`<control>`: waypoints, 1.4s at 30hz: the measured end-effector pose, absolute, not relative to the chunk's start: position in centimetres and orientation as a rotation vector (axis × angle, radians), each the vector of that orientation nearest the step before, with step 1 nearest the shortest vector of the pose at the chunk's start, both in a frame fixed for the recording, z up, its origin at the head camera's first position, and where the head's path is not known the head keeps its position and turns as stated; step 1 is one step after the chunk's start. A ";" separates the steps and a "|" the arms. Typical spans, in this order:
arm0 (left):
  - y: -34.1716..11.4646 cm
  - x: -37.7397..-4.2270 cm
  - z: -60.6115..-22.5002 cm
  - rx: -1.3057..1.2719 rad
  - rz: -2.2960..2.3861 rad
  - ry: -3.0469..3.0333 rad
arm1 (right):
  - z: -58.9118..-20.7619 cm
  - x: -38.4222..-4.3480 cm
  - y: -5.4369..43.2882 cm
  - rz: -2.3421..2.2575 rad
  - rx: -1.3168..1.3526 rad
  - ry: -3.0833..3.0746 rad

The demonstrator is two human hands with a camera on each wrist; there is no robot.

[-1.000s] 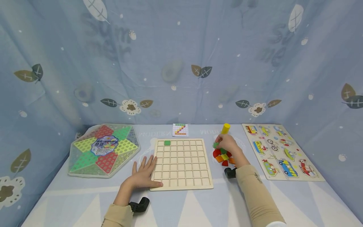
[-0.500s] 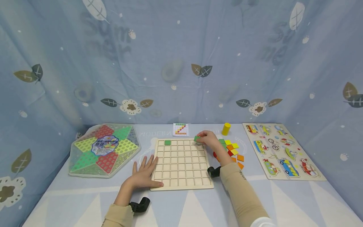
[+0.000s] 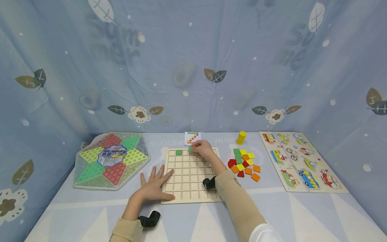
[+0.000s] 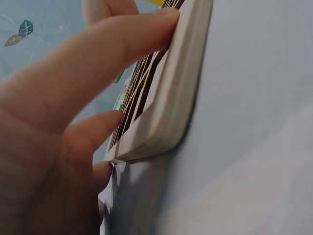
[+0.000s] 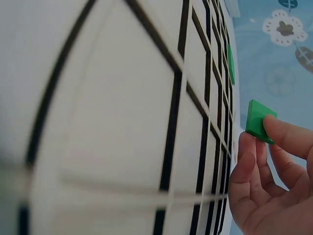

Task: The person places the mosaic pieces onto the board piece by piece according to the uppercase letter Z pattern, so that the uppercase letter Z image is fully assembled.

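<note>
A wooden grid board (image 3: 185,179) lies in the middle of the table, with one green square tile (image 3: 179,152) set in its far row. My right hand (image 3: 204,150) pinches another green square tile (image 5: 260,121) between thumb and fingers, over the board's far edge in the head view. In the right wrist view that tile is held just off the board's surface. My left hand (image 3: 155,186) rests with spread fingers on the board's left edge, the thumb (image 4: 146,29) on the near left corner.
Right of the board lies a pile of coloured tiles (image 3: 248,171), with a yellow cylinder (image 3: 241,137) behind it. A small pattern card (image 3: 192,138) lies beyond the board. A star-patterned game box (image 3: 112,159) is at left, a vehicle puzzle board (image 3: 297,161) at right.
My right hand has carried a green tile from the pile leftward to the board's far edge. My left hand stays in place on the board.
</note>
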State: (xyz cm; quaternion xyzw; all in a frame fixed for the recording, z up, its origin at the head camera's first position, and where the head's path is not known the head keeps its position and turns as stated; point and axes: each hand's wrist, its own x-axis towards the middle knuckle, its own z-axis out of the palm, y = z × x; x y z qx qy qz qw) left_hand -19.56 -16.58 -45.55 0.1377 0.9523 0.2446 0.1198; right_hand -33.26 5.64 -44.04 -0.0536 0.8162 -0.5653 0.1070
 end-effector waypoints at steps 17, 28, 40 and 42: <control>-18.2 -20.0 -45.8 0.593 0.886 2.697 | -44.3 -33.6 3.4 -1.466 -0.210 2.550; -18.1 -20.1 -45.8 0.594 0.850 2.706 | -44.1 -33.5 3.0 -1.233 -0.237 2.685; -18.1 -20.0 -45.6 0.581 0.879 2.671 | -43.2 -33.3 8.0 -1.370 -0.295 2.700; -18.2 -20.0 -45.6 0.584 0.882 2.673 | -43.2 -33.3 9.4 -1.367 -0.277 2.713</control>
